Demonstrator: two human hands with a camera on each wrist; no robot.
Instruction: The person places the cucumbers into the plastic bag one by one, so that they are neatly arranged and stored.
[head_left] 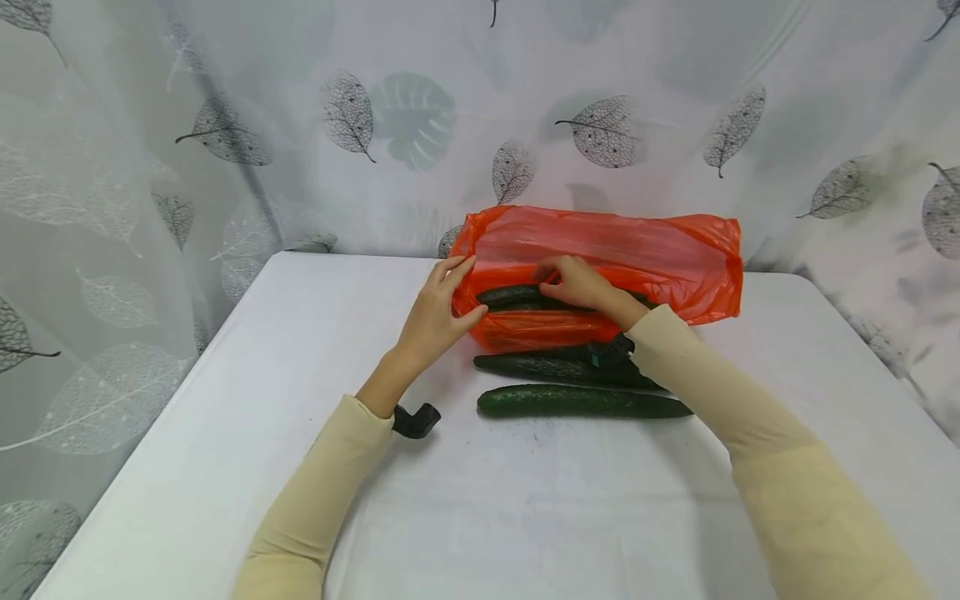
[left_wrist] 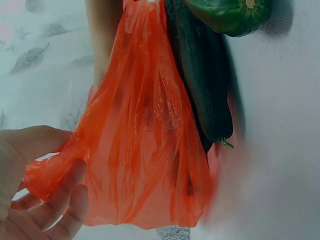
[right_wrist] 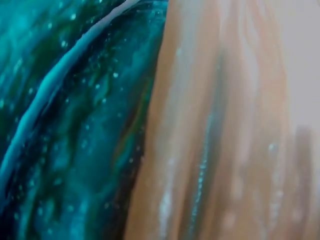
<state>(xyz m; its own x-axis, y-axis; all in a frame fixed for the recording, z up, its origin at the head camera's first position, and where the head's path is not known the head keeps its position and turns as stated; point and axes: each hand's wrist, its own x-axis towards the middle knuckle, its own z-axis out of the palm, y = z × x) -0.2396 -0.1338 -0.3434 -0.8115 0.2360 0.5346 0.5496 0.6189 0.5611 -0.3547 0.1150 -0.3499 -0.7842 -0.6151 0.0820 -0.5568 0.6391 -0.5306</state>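
Observation:
A red plastic bag point(head_left: 607, 242) lies at the table's far edge, its opening spread around dark green cucumbers point(head_left: 517, 297). My left hand point(head_left: 431, 321) pinches the bag's left end between thumb and fingers; the left wrist view shows the gathered red film point(left_wrist: 145, 125) in that hand point(left_wrist: 45, 185). My right hand point(head_left: 581, 285) is over the bag's opening, its bent fingers at the cucumbers inside; whether they grip one cannot be told. The right wrist view is filled by a blurred cucumber surface point(right_wrist: 85, 125) and bag film point(right_wrist: 210, 125).
In front of the bag lie more cucumbers: a dark one point(head_left: 555, 368) partly beneath the right wrist's camera, and a greener one point(head_left: 577, 402) nearer. A white table point(head_left: 480, 517) carries everything. Behind it hangs a curtain point(head_left: 285, 100) with leaf prints.

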